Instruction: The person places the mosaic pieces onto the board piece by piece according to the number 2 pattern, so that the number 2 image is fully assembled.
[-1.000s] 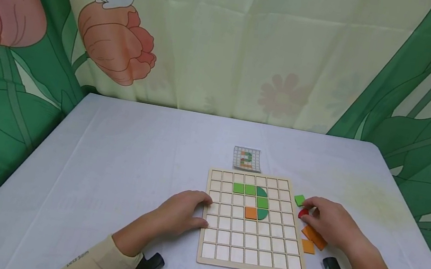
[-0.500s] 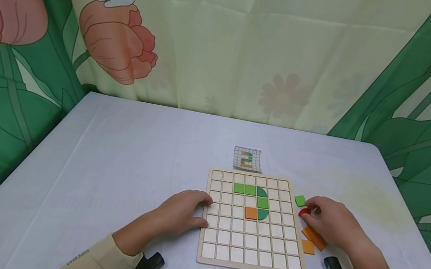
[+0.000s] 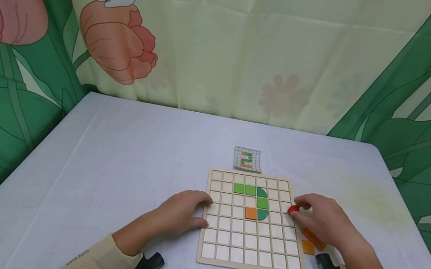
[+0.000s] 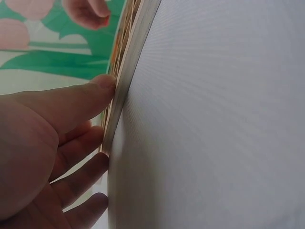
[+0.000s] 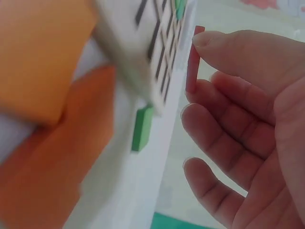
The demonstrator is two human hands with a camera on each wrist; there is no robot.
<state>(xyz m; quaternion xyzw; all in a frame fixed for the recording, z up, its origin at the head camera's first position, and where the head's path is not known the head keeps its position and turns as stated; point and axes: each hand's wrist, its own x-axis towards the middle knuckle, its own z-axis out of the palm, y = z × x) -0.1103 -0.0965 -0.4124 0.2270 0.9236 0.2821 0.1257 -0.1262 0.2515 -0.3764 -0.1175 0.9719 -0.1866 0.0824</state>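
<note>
A wooden grid board [image 3: 237,239] lies on the table in the head view. Set in its cells are several green tiles [image 3: 250,190], some with a rounded corner, and an orange square tile [image 3: 251,213]. My left hand [image 3: 181,213] touches the board's left edge with its thumb [image 4: 102,83] and fingertips, fingers nearly straight. Over the board's right edge, my right hand [image 3: 327,220] pinches a small red tile [image 3: 293,209] between thumb and fingers. The right wrist view shows that red tile [image 5: 194,59] edge-on, held off the surface; its full shape is partly hidden.
Orange tiles [image 3: 308,247] lie right of the board, partly under my right hand. A loose green tile [image 5: 142,129] sits beside the board's edge. Behind the board is a small card [image 3: 247,160] printed with a coloured grid pattern. A printed curtain [image 3: 222,49] hangs at the back.
My right hand has lifted the red tile from beside the board and moved it left to the board's right edge. The left hand has stayed in place.
</note>
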